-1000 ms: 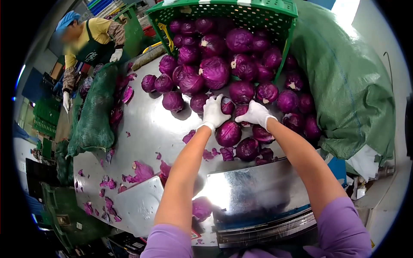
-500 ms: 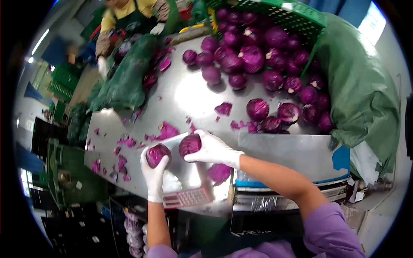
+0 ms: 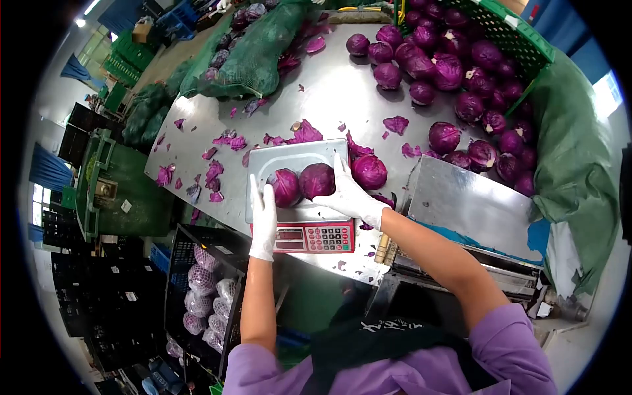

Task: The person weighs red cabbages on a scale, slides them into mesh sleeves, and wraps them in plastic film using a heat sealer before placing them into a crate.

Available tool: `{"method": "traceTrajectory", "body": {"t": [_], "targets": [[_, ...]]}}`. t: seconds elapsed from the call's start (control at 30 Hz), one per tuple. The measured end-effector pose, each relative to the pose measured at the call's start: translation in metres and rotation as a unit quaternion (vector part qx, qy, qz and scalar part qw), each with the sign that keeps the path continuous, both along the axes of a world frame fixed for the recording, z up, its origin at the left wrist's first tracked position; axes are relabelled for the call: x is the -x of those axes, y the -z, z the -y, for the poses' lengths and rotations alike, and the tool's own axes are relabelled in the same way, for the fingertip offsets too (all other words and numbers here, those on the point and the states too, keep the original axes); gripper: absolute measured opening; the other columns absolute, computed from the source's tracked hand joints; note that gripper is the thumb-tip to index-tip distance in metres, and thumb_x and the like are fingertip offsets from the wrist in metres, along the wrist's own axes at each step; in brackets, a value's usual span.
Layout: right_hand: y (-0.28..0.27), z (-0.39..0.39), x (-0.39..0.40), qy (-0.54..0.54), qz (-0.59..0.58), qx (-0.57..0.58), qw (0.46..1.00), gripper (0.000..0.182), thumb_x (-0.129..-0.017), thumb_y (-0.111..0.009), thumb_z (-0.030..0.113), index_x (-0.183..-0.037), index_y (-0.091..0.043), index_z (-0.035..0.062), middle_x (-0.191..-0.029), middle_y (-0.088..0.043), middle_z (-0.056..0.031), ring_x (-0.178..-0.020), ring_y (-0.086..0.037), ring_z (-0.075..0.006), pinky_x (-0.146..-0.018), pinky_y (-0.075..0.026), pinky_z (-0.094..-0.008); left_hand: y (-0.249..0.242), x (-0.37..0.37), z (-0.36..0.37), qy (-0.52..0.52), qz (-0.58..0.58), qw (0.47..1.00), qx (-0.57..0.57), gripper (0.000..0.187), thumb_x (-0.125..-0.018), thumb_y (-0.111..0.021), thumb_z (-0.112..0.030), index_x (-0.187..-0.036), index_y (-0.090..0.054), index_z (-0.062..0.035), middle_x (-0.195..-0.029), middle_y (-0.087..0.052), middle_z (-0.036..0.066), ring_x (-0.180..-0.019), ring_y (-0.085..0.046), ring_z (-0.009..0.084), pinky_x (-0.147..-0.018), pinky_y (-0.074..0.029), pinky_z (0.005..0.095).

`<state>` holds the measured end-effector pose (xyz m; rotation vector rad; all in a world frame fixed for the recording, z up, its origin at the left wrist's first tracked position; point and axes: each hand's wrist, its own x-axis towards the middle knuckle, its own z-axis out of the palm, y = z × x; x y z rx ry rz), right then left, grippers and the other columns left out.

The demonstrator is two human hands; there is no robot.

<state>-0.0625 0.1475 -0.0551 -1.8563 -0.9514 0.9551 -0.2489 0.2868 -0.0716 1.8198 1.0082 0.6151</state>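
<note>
Two red cabbages, the left one (image 3: 286, 187) and the right one (image 3: 317, 181), sit side by side on the metal pan of a scale (image 3: 299, 153) with a red keypad front. My gloved left hand (image 3: 263, 217) is beside the left cabbage, fingers stretched up and thumb near its side. At the right cabbage, my gloved right hand (image 3: 352, 194) has its fingers and thumb spread, with the thumb against the lower side. Another cabbage (image 3: 369, 172) lies just right of the pan, behind my right hand.
Many cabbages (image 3: 448, 71) lie at the back right near a green crate (image 3: 520, 33). Green net bags (image 3: 253, 66) are at the back left. Leaf scraps (image 3: 230, 139) dot the metal table (image 3: 316, 85). A black crate (image 3: 174, 280) with wrapped cabbages stands below.
The two cabbages, earlier held above the scale, now rest on its pan, and my fingers have spread. The view has shifted; the person at the back left is mostly out of it.
</note>
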Motion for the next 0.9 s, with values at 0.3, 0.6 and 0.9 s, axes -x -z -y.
{"method": "traceTrajectory", "body": {"t": [0.3, 0.6, 0.9], "targets": [[-0.040, 0.104, -0.022, 0.053, 0.102, -0.129, 0.985, 0.080, -0.087, -0.067, 0.027, -0.151, -0.026, 0.0008, -0.150, -0.034, -0.0291, -0.139, -0.035, -0.0401, -0.114, -0.032, -0.0423, 0.023, 0.001, 0.020, -0.125, 0.051, 0.990, -0.032, 0.080, -0.099, -0.053, -0.045, -0.152, -0.020, 0.0049, -0.160, -0.020, 0.021, -0.147, -0.022, 0.0305, -0.120, -0.018, 0.0413], [-0.017, 0.483, -0.142, 0.667, 0.339, -0.042, 0.662, 0.016, -0.089, -0.065, 0.018, -0.091, -0.070, 0.0028, -0.080, -0.068, -0.0132, -0.073, -0.066, -0.0210, -0.071, -0.052, -0.0352, 0.008, 0.008, 0.094, -0.215, 0.063, 0.973, -0.058, 0.066, -0.102, -0.051, -0.033, -0.151, -0.023, 0.0022, -0.153, -0.027, 0.024, -0.139, -0.036, 0.0347, -0.114, -0.034, 0.0446], [0.065, 0.603, -0.237, 0.686, 0.525, 0.198, 0.464, 0.035, -0.084, -0.070, 0.033, -0.104, -0.072, 0.0053, -0.105, -0.069, -0.0202, -0.099, -0.067, -0.0352, -0.088, -0.051, -0.0431, -0.044, -0.038, 0.129, -0.136, 0.115, 0.979, -0.100, 0.062, -0.103, -0.050, -0.031, -0.151, -0.025, -0.0013, -0.154, -0.029, 0.023, -0.143, -0.032, 0.0307, -0.118, -0.029, 0.0436]]}}
